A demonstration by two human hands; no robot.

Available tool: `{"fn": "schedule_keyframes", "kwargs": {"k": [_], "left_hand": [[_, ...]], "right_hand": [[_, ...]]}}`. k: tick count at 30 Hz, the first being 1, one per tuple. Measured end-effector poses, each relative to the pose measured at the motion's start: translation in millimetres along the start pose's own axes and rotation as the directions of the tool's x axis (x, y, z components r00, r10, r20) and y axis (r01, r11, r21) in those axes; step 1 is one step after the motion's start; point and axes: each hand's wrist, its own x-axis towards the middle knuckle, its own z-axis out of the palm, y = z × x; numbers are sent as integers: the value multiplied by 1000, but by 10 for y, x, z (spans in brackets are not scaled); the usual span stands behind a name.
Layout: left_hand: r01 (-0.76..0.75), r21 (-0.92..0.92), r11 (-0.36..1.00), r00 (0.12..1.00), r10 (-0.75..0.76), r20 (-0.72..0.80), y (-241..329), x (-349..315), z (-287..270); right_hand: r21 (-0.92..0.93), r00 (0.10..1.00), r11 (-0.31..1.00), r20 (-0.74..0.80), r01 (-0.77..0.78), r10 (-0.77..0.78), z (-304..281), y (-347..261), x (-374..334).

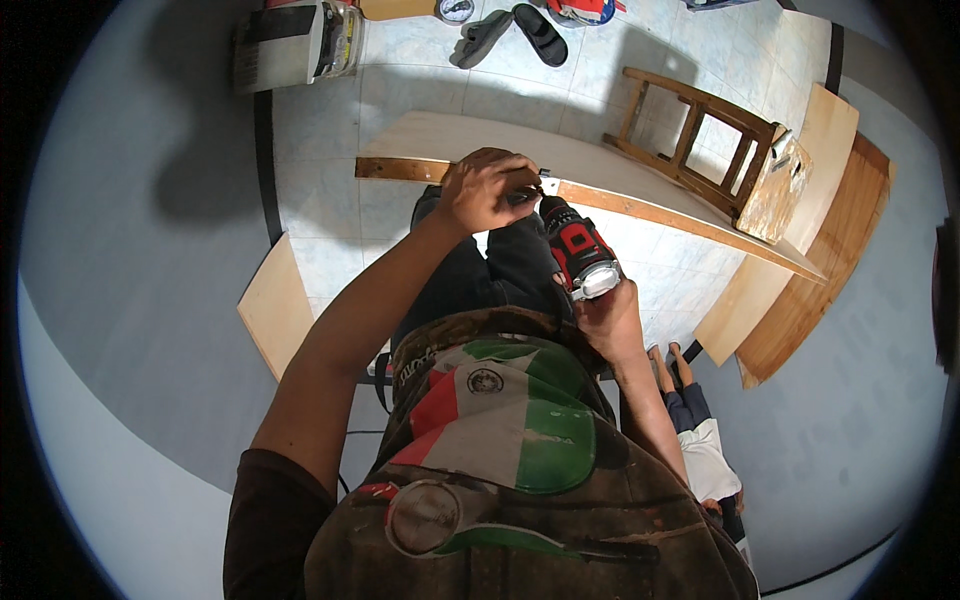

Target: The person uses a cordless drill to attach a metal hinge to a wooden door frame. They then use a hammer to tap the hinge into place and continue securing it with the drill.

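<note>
My right hand (612,318) is wrapped round the grip of a red and black cordless drill (577,243). Its chuck end points away from me, up to the narrow brown edge of a long pale board (640,203) that crosses in front of my legs. At that spot a small whitish piece (550,186) shows on the edge; its kind is too small to tell. My left hand (490,190) rests at the same edge, just left of the drill tip. Its fingers are bent and pinched together beside the tip, and what they hold is hidden.
A wooden stool (690,140) lies on its side beyond the board. Wooden panels (840,250) lean at the right wall, another panel (275,305) at the left. Dark sandals (541,36) and a bulky sack (295,45) are at the far side. A person (708,450) is at lower right.
</note>
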Motion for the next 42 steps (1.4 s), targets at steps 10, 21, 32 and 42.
{"fn": "schedule_keyframes", "kwargs": {"k": [10, 21, 32, 42], "left_hand": [[29, 36, 999, 1000, -29, 2, 34, -42, -7], [51, -53, 997, 998, -49, 46, -44, -81, -7], [96, 59, 994, 995, -96, -1, 10, -74, 54], [124, 60, 990, 989, -129, 73, 18, -65, 49]], "right_hand": [[20, 999, 999, -8, -36, 36, -24, -126, 47], [-117, 1000, 993, -27, -11, 7, 12, -103, 125], [-102, 992, 991, -105, -87, 77, 100, -243, 156], [-60, 986, 994, -139, -96, 87, 151, -272, 144]]}}
